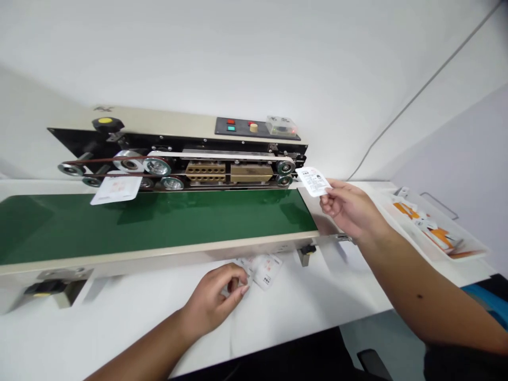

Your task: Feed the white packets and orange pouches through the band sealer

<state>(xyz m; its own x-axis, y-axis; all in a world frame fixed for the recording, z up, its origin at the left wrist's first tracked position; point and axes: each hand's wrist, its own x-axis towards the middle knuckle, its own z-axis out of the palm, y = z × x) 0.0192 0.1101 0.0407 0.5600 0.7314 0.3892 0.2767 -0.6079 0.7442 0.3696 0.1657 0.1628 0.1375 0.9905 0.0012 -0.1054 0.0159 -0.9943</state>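
Note:
My right hand (343, 206) pinches a small white printed sachet (311, 181) between thumb and fingers. The sachet is held at the right end of a band sealing machine (234, 172), beside its end rollers. My left hand (218, 296) is low in front of the machine, its thumb and index finger curled together. Its fingertips are at the edge of a few white sachets (268, 271) lying on the table; whether they grip one I cannot tell. Another white sachet (117, 189) hangs from the machine's belts at the left, above the green conveyor (206, 217).
A clear plastic bin (470, 251) with orange and white packets stands on the white table (293, 301) at the right. On top of the sealer is a control panel (238, 127) with coloured buttons. Black knobs (45, 288) stick out under the conveyor's front edge.

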